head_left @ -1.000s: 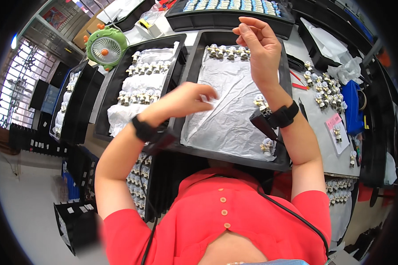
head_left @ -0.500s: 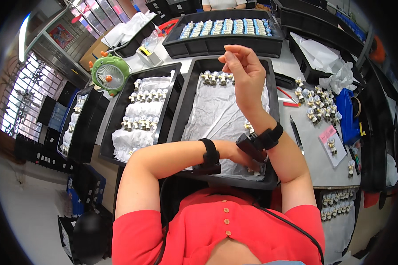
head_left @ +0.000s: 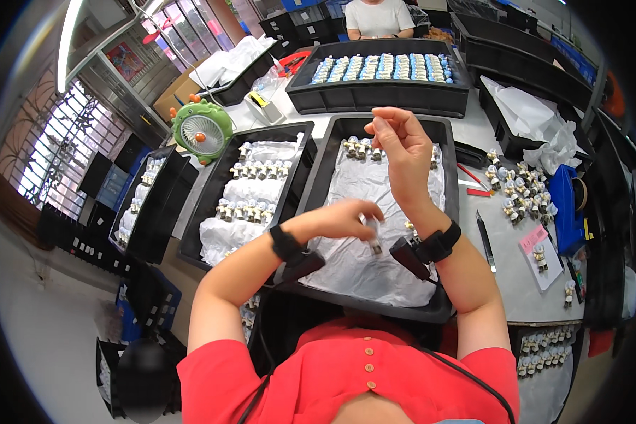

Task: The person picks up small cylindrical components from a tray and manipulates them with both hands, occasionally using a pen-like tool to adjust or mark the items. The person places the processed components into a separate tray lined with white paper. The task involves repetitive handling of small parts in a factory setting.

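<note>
In the middle of the view lies a black tray lined with crumpled white paper. Over the paper, my left hand pinches a small figurine, blurred by motion. My right hand is raised above the tray's far part, its fingers curled together; whether anything is between them is hidden. Behind it stands a row of small white-and-dark figurines at the tray's far edge. More figurines line its right side, partly covered by my right arm. Black bands with small devices sit on both wrists.
Left stands another black tray with figurines in rows between paper, then a green fan. A full tray is at the back, before a person. Loose figurines, a pen and a blue tape dispenser lie right.
My left hand has come up from the tray's near right corner toward its middle left, with a figurine in its fingers. My right hand stays raised, fingers curled. The whole view has shifted slightly.
</note>
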`<state>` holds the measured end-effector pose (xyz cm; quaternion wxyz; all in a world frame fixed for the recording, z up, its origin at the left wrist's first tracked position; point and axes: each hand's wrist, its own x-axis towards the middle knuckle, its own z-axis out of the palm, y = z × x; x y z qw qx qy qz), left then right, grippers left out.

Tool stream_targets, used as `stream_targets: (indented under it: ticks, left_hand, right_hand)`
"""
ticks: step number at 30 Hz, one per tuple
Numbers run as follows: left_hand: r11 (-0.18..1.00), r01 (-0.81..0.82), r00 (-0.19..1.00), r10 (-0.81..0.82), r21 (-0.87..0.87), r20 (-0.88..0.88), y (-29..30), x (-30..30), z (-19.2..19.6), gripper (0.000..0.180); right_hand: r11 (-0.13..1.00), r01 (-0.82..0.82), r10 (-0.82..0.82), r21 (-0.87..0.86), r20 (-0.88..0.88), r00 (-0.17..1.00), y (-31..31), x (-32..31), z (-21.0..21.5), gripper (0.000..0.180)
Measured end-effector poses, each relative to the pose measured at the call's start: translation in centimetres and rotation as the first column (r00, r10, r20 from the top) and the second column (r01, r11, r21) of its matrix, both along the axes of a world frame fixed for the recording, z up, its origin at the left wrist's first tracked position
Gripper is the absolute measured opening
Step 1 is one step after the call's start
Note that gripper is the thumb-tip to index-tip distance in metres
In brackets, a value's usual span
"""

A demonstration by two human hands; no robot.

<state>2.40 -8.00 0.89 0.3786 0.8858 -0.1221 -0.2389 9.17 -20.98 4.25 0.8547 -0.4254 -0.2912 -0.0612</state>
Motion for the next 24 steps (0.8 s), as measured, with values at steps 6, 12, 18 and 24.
stream_targets:
  ticks: [6,12,18,24]
  left_hand:
    - [0.649,-0.391,0.842,0.539,-0.653,0.032,6.0,-1.9,0.3,0.045]
    - [0.473,-0.315,0.772,0.632,-0.823,0.068,6.9,-2.1,-0.8,0.046]
    - [0.463,-0.277,0.753,0.649,-0.842,0.11,7.4,-2.3,-1.0,0.046]
    - [0.399,-0.222,0.758,0.645,-0.89,0.1,7.2,-2.7,-0.7,0.046]
  right_hand:
    - [0.986,-0.071,0.072,-0.149,-0.003,0.997,1.5,-0.6,-0.7,0.011]
    - [0.85,-0.023,0.056,-0.526,0.046,0.997,2.2,-0.4,-2.2,0.017]
    - [0.75,-0.207,0.223,-0.628,-0.055,0.973,2.4,-0.7,-3.6,0.044]
    - [0.755,0.052,0.162,-0.653,0.262,0.951,3.4,-2.5,-3.0,0.039]
